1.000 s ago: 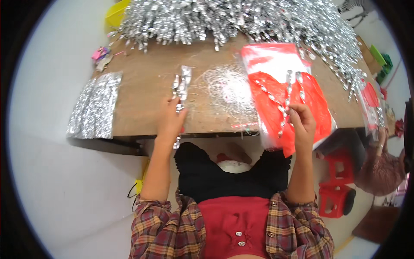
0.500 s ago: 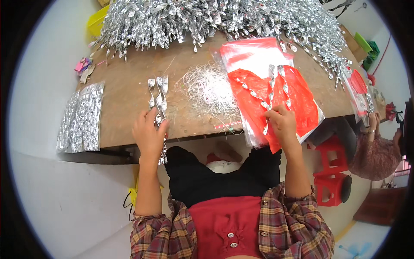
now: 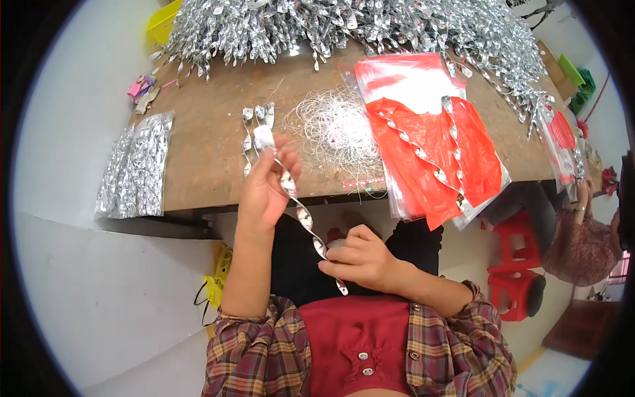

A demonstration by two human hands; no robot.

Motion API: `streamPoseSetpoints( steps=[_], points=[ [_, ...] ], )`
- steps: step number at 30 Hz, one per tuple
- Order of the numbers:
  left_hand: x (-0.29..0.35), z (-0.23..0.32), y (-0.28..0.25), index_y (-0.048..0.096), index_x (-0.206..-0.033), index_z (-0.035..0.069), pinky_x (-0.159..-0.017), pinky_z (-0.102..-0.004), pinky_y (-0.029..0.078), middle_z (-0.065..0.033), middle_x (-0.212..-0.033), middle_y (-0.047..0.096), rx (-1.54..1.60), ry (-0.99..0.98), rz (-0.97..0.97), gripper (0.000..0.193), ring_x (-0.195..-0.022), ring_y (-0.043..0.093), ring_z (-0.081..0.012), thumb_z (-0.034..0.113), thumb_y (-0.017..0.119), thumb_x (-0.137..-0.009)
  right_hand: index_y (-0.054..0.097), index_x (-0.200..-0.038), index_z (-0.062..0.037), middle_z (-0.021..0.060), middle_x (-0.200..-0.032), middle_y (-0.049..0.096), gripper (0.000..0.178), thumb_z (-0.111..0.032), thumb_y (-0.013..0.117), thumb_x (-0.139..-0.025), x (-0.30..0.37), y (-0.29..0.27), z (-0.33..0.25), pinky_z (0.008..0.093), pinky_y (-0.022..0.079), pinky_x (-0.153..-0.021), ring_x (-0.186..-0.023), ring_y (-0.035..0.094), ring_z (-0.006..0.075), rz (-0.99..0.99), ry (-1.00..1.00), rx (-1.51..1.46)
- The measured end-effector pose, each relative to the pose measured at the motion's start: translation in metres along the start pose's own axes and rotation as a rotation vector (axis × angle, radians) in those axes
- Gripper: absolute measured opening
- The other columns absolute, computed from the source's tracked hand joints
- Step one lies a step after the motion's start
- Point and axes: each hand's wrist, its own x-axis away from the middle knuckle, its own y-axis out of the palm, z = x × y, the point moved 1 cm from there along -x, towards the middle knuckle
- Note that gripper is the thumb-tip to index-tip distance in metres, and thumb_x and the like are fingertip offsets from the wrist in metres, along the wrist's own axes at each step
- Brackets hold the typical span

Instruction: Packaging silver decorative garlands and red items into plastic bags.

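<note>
A twisted silver foil strip (image 3: 304, 217) hangs slantwise between my two hands, over my lap in front of the table edge. My left hand (image 3: 266, 185) is closed around its upper part, just below the broad flat tip. Lower down, my right hand (image 3: 364, 260) pinches the strip near its bottom, with a short tail sticking out beneath the fingers. Behind my left hand, a few similar strips (image 3: 247, 140) lie on the wooden table (image 3: 205, 145), partly hidden. Two more strips (image 3: 456, 142) rest on a red plastic bag (image 3: 483, 155) at the right.
A large heap of silver spirals (image 3: 344, 23) covers the far side. A tangle of white string (image 3: 334, 132) lies mid-table beside clear bags (image 3: 413, 69). Packed silver strips (image 3: 139, 169) sit at the left edge. Another person (image 3: 579, 241) works at the right near red stools (image 3: 509, 291).
My right hand has lifted one strip off the red bag and brought it left and toward me. My left hand has left the strips on the table and now grips the lifted one's top.
</note>
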Motion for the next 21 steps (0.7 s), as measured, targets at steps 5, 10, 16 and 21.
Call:
streamPoseSetpoints(
  steps=[5,10,16,21],
  points=[
    [0.014,0.029,-0.02,0.05,-0.117,0.006,-0.058,-0.0225,0.052,-0.0025,-0.085,0.061,-0.082,0.245,0.093,0.029,-0.07,0.059,-0.0077,0.017,0.057,-0.092,0.062,-0.091,-0.0101,0.0051,-0.093,0.06,0.022,-0.004,0.062,-0.07,0.017,-0.015,0.054,0.0347,0.043,-0.07,-0.083,0.058,0.0232,0.037,0.251,0.26],
    [0.028,0.015,0.005,0.041,-0.128,0.006,-0.049,-0.0161,0.045,-0.0042,-0.08,0.06,-0.41,0.293,0.115,0.042,-0.057,0.054,-0.0055,0.014,0.058,-0.09,0.061,-0.089,-0.0121,0.0024,-0.098,0.058,0.019,-0.007,0.06,-0.071,0.031,-0.009,0.08,0.0373,0.039,-0.08,-0.092,0.054,0.0225,-0.029,0.337,0.417],
    [0.038,-0.011,0.007,0.037,-0.134,0.006,-0.043,-0.0151,0.036,-0.0046,-0.078,0.059,-0.575,0.14,0.1,0.05,-0.051,0.049,-0.0043,0.016,0.058,-0.09,0.061,-0.085,-0.0128,0.0008,-0.093,0.059,0.02,-0.006,0.067,-0.067,0.025,-0.006,0.082,0.0351,0.039,-0.075,-0.089,0.054,0.0211,0.009,0.336,0.414],
    [0.043,-0.031,0.009,0.033,-0.138,0.006,-0.044,-0.0172,0.037,-0.0043,-0.08,0.056,-0.552,0.093,0.038,0.054,-0.051,0.045,-0.0053,0.014,0.057,-0.09,0.06,-0.084,-0.0114,0.0018,-0.093,0.06,0.016,-0.005,0.066,-0.071,0.018,-0.012,0.077,0.0352,0.038,-0.077,-0.089,0.054,0.0216,0.034,0.388,0.363]
  ],
)
